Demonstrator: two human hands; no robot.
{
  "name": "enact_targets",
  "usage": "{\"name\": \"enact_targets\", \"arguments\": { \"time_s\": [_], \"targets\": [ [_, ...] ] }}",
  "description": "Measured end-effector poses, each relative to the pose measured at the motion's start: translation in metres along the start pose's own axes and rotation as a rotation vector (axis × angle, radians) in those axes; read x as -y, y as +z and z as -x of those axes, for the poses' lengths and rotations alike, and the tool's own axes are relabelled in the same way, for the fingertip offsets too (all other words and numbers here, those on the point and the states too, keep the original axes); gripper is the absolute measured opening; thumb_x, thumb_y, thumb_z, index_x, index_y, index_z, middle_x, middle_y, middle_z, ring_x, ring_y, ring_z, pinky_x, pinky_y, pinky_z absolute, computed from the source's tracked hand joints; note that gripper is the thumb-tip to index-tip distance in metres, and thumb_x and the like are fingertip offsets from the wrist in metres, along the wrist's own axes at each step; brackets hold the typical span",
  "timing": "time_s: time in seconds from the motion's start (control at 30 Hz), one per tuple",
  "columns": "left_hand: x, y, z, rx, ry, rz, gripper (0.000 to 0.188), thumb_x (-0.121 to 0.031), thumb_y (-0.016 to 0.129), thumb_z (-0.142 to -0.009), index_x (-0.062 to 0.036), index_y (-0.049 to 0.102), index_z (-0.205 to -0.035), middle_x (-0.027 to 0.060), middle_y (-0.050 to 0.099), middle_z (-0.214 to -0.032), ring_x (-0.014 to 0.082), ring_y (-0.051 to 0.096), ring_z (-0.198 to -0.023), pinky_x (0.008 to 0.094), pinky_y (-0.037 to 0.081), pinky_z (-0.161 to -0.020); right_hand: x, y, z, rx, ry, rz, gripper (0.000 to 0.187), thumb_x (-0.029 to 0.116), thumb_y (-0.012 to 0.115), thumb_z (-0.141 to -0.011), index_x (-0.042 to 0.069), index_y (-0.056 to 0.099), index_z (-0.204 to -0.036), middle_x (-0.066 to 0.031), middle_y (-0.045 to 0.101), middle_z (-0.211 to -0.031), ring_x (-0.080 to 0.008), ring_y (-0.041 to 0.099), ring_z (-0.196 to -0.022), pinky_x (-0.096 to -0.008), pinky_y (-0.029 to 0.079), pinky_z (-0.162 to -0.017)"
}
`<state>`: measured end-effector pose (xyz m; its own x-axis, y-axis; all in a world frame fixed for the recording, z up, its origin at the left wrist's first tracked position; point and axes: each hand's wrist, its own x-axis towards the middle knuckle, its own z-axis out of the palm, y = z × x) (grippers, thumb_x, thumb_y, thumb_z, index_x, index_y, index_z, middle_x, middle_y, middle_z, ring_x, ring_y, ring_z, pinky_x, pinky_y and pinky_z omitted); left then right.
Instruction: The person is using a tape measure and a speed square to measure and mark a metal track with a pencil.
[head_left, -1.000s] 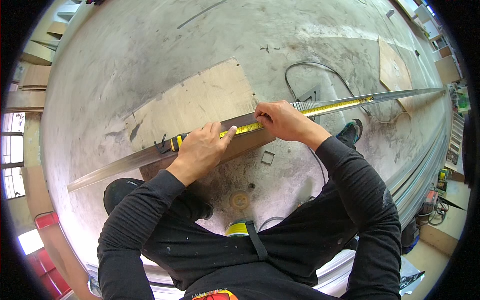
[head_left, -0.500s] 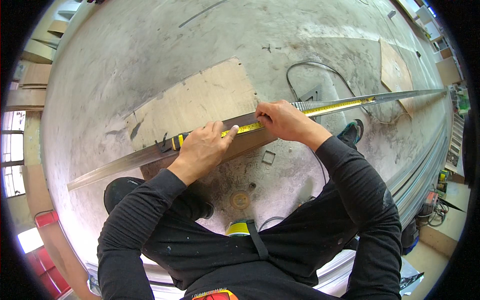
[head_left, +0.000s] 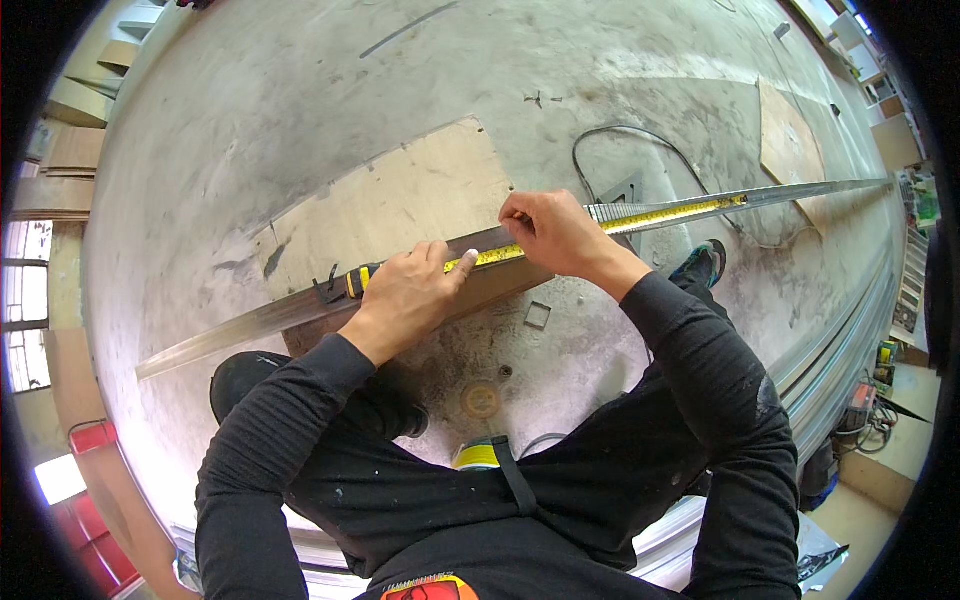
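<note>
A long, shiny metal bar [head_left: 225, 332] runs across in front of me, rising toward the far right. My left hand [head_left: 410, 298] is wrapped round a yellow and black tape measure [head_left: 357, 282], its thumb pressed on the yellow blade [head_left: 670, 213] that stretches along the bar to the right. My right hand [head_left: 565, 235] hovers at the bar's far edge with fingers pinched together. Whatever those fingers hold, if anything, is hidden. The blade passes beneath this hand.
A wooden board [head_left: 390, 195] lies beyond the bar, and another board [head_left: 790, 135] at the far right. A black cable [head_left: 660, 133] loops over the concrete floor. Long metal profiles [head_left: 850, 310] lie at the right. Between my legs sits a yellow roll [head_left: 481, 400].
My right hand has shifted slightly left and away from me, off the blade toward the bar's far edge. My left hand and the tape measure have barely moved.
</note>
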<state>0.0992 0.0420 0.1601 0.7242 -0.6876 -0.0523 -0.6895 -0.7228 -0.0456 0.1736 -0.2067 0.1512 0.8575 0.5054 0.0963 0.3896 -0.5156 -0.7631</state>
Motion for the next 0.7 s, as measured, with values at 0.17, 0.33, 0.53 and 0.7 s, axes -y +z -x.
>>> {"name": "enact_targets", "arguments": {
  "time_s": [0.17, 0.33, 0.53, 0.7],
  "targets": [
    [-0.0013, -0.0021, -0.0005, -0.006, -0.007, 0.003, 0.052, -0.013, 0.062, -0.089, -0.0129, 0.063, -0.141, 0.0102, 0.060, -0.099, 0.0247, 0.066, -0.090, 0.0355, 0.055, -0.075, -0.0062, 0.0017, 0.0058, 0.101, 0.018, 0.042, 0.011, 0.008, 0.069, -0.091, -0.002, 0.070, -0.098, -0.0221, 0.074, -0.087, -0.0386, 0.074, -0.082, -0.0428, 0.058, -0.073],
    [-0.0005, -0.0018, 0.0005, -0.026, 0.004, -0.010, 0.052, -0.013, 0.062, -0.088, -0.0127, 0.064, -0.141, 0.0100, 0.060, -0.099, 0.0243, 0.065, -0.089, 0.0350, 0.055, -0.074, -0.0051, -0.0002, 0.0054, 0.128, 0.031, 0.047, 0.012, 0.007, 0.068, -0.092, -0.002, 0.070, -0.098, -0.0226, 0.075, -0.089, -0.0395, 0.075, -0.084, -0.0429, 0.059, -0.075],
    [-0.0011, 0.0022, 0.0003, -0.015, 0.003, -0.028, 0.053, -0.012, 0.062, -0.088, -0.0133, 0.064, -0.141, 0.0098, 0.060, -0.098, 0.0239, 0.065, -0.090, 0.0343, 0.056, -0.073, -0.0056, 0.0001, 0.0065, 0.129, 0.036, 0.028, 0.010, 0.009, 0.066, -0.090, 0.000, 0.070, -0.092, -0.0226, 0.072, -0.086, -0.0425, 0.072, -0.084, -0.0476, 0.057, -0.075],
    [-0.0008, 0.0005, 0.0003, -0.018, 0.001, -0.021, 0.053, -0.012, 0.062, -0.088, -0.0138, 0.064, -0.141, 0.0098, 0.060, -0.099, 0.0240, 0.065, -0.090, 0.0341, 0.056, -0.073, -0.0064, 0.0006, 0.0057, 0.130, 0.021, 0.024, 0.011, 0.009, 0.066, -0.090, 0.000, 0.070, -0.093, -0.0228, 0.072, -0.087, -0.0425, 0.072, -0.084, -0.0476, 0.057, -0.075]
  ]
}}
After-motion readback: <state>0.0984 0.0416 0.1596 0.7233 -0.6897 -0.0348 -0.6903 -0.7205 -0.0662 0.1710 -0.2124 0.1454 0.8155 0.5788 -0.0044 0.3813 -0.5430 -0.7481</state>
